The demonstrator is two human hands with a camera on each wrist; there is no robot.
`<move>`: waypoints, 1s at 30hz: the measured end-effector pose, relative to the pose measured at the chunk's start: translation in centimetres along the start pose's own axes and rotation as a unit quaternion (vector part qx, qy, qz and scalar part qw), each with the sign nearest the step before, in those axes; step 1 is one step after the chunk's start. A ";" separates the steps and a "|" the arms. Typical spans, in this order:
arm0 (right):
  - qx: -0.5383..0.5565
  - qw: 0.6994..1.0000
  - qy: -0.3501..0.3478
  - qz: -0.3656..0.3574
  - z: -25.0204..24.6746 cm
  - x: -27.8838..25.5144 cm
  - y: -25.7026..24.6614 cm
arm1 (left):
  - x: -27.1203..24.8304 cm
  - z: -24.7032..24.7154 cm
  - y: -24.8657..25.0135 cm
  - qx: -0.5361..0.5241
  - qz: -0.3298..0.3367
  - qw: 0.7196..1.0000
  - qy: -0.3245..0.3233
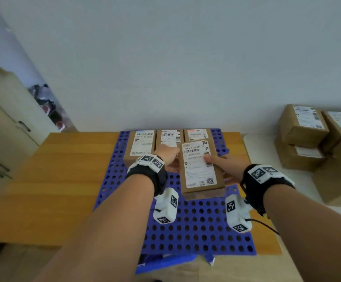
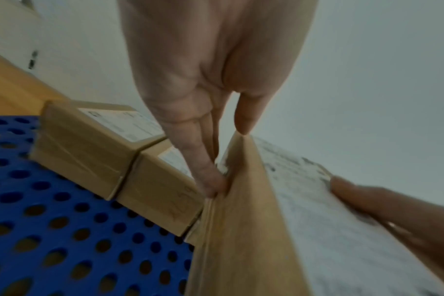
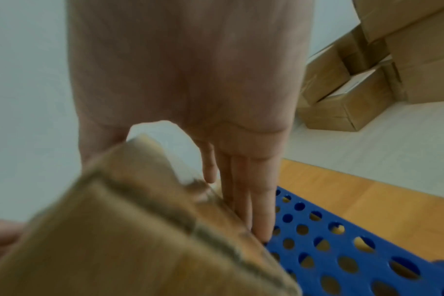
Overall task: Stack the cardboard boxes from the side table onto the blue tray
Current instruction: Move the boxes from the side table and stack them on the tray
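Note:
A labelled cardboard box hangs slightly tilted just above the blue perforated tray, in front of the back row. My left hand holds its left side, fingers flat on the side face and thumb tip on the top edge. My right hand grips the right side, thumb on the label and fingers down along the side. Three boxes stand side by side along the tray's far edge: left, middle, right.
The tray lies on a wooden table against a pale wall. To the right, a white side table carries several stacked cardboard boxes. A beige cabinet stands at the left. The tray's near half is bare.

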State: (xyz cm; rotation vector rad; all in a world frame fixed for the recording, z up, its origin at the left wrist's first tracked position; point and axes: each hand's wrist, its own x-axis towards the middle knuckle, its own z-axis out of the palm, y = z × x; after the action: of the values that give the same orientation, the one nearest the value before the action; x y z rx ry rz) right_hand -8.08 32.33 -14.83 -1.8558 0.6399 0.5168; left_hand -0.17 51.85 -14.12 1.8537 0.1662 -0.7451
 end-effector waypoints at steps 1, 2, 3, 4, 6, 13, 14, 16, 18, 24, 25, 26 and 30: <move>-0.009 1.000 -0.017 0.006 0.9 -0.1 -0.1 | -0.4 -0.8 -0.5 0.008 -0.012 1.000 -0.010; -0.021 0.999 -0.032 0.011 1.8 -0.2 -0.4 | -0.6 -1.7 -1.1 0.018 -0.023 0.999 -0.017; -0.030 0.998 -0.044 0.018 2.8 -0.4 -0.8 | -0.7 -2.7 -1.7 0.028 -0.030 0.999 -0.020; -0.034 0.998 -0.054 0.027 3.9 -0.5 -1.3 | -0.7 -3.9 -2.4 0.038 -0.036 0.999 -0.017; -0.032 0.997 -0.065 0.038 6.2 -0.5 -2.1 | -0.5 -6.5 -3.7 0.056 -0.047 0.997 -0.012; -0.012 0.993 -0.094 0.066 15.8 0.9 -4.8 | 0.1 -14.9 -7.8 0.057 -0.098 0.993 0.008; -0.011 0.993 -0.095 0.069 16.9 1.1 -4.9 | 0.3 -15.6 -8.3 0.056 -0.103 0.993 0.008; -0.005 0.993 -0.092 0.075 18.4 1.6 -4.9 | 0.9 -16.4 -9.2 0.060 -0.114 0.992 0.000; 0.003 0.993 -0.083 0.078 19.3 2.1 -4.8 | 1.6 -16.7 -10.1 0.065 -0.122 0.990 -0.005; 0.029 0.994 -0.066 0.084 20.2 3.0 -4.4 | 4.1 -16.5 -11.7 0.075 -0.111 0.991 -0.012; 0.032 0.994 -0.061 0.081 20.2 3.1 -4.4 | 4.2 -16.4 -11.5 0.078 -0.105 0.991 -0.010; 0.034 0.995 -0.055 0.080 20.3 3.2 -4.5 | 4.4 -16.4 -11.5 0.080 -0.099 0.992 -0.008; 0.042 0.995 -0.039 0.078 20.2 3.0 -4.7 | 4.9 -16.5 -11.2 0.100 -0.101 0.990 -0.022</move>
State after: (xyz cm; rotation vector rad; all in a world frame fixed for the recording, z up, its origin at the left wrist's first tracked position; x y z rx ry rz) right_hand -3.82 52.06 -20.45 -1.7068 0.7463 0.6504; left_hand 5.53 69.87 -22.14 2.0295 0.2615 -0.9707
